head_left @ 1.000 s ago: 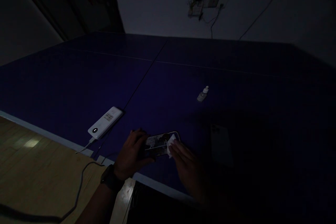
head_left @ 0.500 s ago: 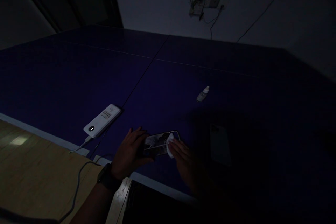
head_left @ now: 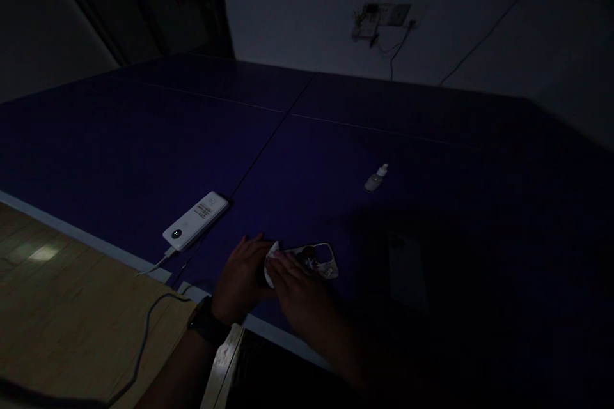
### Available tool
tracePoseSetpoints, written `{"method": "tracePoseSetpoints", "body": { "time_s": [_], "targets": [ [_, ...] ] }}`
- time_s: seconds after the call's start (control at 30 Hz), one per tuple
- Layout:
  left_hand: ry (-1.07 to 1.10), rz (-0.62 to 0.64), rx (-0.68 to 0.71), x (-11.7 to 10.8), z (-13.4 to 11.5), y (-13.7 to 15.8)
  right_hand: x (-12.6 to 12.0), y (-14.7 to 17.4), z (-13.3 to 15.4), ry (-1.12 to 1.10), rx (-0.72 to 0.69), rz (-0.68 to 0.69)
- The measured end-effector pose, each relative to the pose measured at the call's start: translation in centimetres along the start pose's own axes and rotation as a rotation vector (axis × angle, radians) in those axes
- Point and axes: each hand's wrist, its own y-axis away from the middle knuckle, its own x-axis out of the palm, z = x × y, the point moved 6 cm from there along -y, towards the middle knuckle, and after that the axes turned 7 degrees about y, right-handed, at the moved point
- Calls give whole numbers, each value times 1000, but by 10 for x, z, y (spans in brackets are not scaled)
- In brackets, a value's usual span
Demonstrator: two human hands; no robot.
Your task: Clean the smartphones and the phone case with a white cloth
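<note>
A patterned phone case (head_left: 309, 257) with a large camera cutout at its right end lies on the dark blue table. My left hand (head_left: 244, 278), with a dark watch on its wrist, grips the case's left end between thumb and fingers. In my right hand (head_left: 300, 287) is a folded white wipe (head_left: 271, 261), cloth or tissue, I cannot tell which. The fingers press it against the left part of the case, close beside my left hand. Both hands hide that end of the case.
A white power bank (head_left: 196, 220) with a lit display and a plugged cable lies left on the blue table (head_left: 297, 160). A small dropper bottle (head_left: 376, 177) stands beyond the hands. A dark phone (head_left: 407, 271) lies in shadow to the right. Wall sockets (head_left: 386, 16) hold cords.
My right hand has slid the white wipe leftward along the case, from near the cutout to beside my left hand. The cutout end is now uncovered. The view has shifted slightly.
</note>
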Motion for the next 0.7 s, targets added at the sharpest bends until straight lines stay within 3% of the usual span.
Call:
{"method": "tracePoseSetpoints", "body": {
  "time_s": [0.2,0.33,0.43,0.53,0.7],
  "targets": [
    [-3,18,-13,-1,1,-2,-13,38,-75,36,160,-57],
    [-3,5,0,-2,-1,-1,-25,54,-98,-64,249,-146],
    [18,-86,-1,-4,-12,-3,-51,73,-115,-134,374,-267],
    [-9,-271,-98,-4,-25,-14,-83,107,-146,-153,607,-353],
    [-342,-390,-290,19,-40,-51,-110,168,-192,-180,871,-415]
  ]
}}
